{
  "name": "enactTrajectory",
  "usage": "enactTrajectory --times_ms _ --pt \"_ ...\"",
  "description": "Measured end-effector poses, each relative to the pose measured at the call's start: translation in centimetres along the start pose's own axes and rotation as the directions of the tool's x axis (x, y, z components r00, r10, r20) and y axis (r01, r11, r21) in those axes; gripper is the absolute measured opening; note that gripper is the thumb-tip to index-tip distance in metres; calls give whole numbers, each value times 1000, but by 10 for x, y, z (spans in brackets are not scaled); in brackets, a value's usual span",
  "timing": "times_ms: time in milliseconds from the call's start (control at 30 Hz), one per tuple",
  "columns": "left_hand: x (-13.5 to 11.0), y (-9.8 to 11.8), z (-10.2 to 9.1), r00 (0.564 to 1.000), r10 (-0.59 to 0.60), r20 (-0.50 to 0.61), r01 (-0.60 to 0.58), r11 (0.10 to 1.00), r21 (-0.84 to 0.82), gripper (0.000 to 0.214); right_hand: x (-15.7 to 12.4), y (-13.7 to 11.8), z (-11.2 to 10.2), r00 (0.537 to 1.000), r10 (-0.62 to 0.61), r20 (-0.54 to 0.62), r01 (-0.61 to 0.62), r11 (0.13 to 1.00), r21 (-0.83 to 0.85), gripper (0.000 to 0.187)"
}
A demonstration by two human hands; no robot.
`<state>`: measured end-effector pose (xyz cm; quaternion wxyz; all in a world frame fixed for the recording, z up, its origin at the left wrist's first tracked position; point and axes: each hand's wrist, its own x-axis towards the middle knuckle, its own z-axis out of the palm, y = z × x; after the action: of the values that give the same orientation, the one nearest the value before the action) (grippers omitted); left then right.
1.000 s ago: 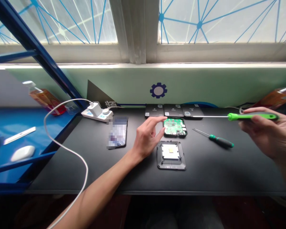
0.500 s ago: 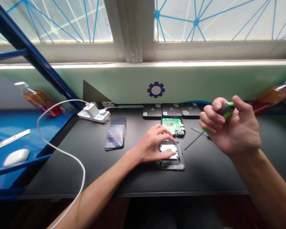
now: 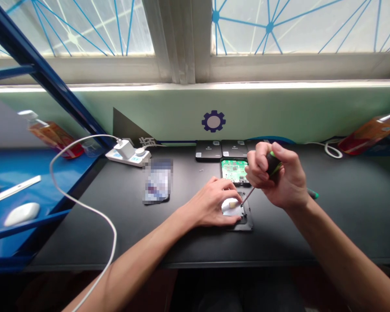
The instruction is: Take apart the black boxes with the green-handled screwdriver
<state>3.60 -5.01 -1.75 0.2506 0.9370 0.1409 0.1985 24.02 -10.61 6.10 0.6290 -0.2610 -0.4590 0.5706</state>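
The right hand (image 3: 281, 175) has lowered its gripped screwdriver (image 3: 273, 165) to the plastic cover (image 3: 249, 225), toward the tabletop (image 3: 295, 247) front edge, under the wide-spread left hand (image 3: 212, 201); fastener work seems imminent

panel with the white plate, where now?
Head view, just right of centre: the panel lies on the table, partly under the left hand, in front of the green circuit board.
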Motion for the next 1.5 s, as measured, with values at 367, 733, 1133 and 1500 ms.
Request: enactTrajectory --times_ms 367,733,1133,1500 --pt "-1 -2 2 1000 -10 0 10 1000 -12 26 -1 1 -1 1000 0 2 0 1000 -13 46" --pt "-1 -2 2 1000 -19 -2 19 999 -40 26 -2 2 -1 1000 1 -14 -1 1000 -26 45" --pt "0 -2 1 997 -83 -5 82 994 -76 56 -18 -9 1 997 -15 -78 -3 975 -222 31" --pt "1 -3 2 996 -79 45 83 993 -86 26 -14 -4 6 999 16 -36 -20 994 -108 57"
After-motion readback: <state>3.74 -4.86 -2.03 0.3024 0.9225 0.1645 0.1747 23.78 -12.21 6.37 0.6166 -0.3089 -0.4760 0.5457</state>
